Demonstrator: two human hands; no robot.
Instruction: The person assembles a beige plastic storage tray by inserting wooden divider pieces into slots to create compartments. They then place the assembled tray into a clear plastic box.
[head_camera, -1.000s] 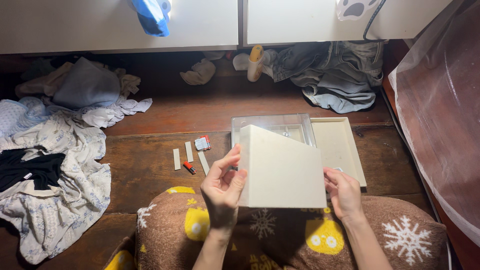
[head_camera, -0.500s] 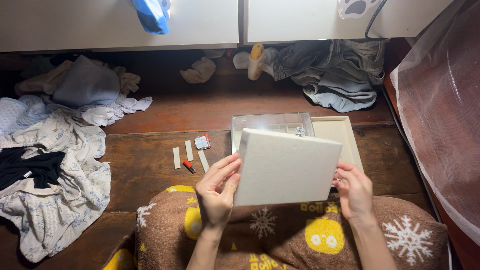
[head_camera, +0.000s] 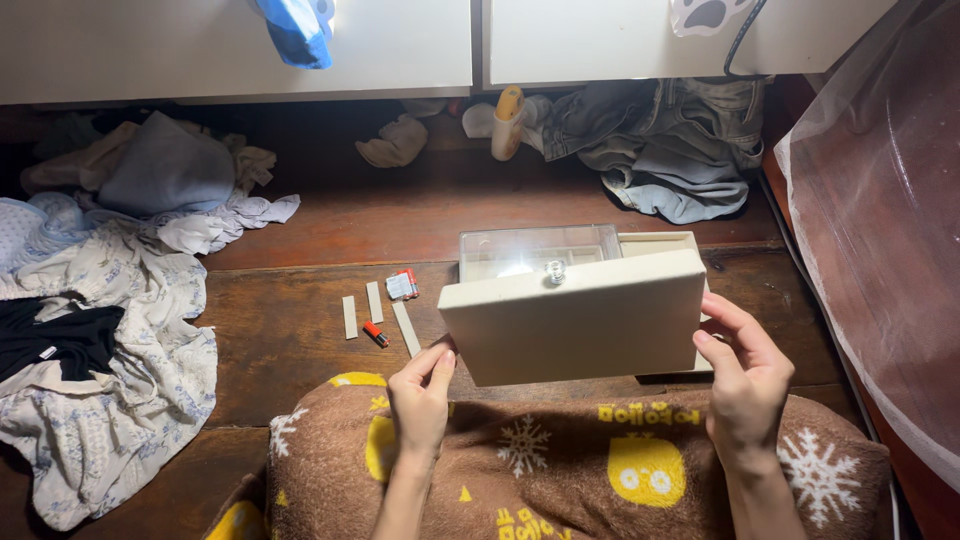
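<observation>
I hold a cream-coloured drawer-like box (head_camera: 580, 325) with a small clear knob (head_camera: 555, 272) on its upper front edge, raised above my lap. My left hand (head_camera: 420, 400) grips its lower left corner. My right hand (head_camera: 745, 375) holds its right end. Behind the box a clear plastic lidded tray (head_camera: 535, 245) lies on the wooden floor, with a cream frame piece (head_camera: 660, 243) beside it. A brown blanket (head_camera: 560, 470) with yellow and white snowflake patterns covers my legs.
Three thin cream strips (head_camera: 375, 305), a small red item (head_camera: 374, 333) and a small packet (head_camera: 402, 285) lie on the floor left of the box. Piles of clothes (head_camera: 100, 330) sit left and jeans (head_camera: 660, 150) at the back. A plastic sheet (head_camera: 890, 250) hangs right.
The box has been turned from standing nearly upright with a flat face toward me to lying lower and flatter, its knob edge now showing on top. Both hands shifted with it.
</observation>
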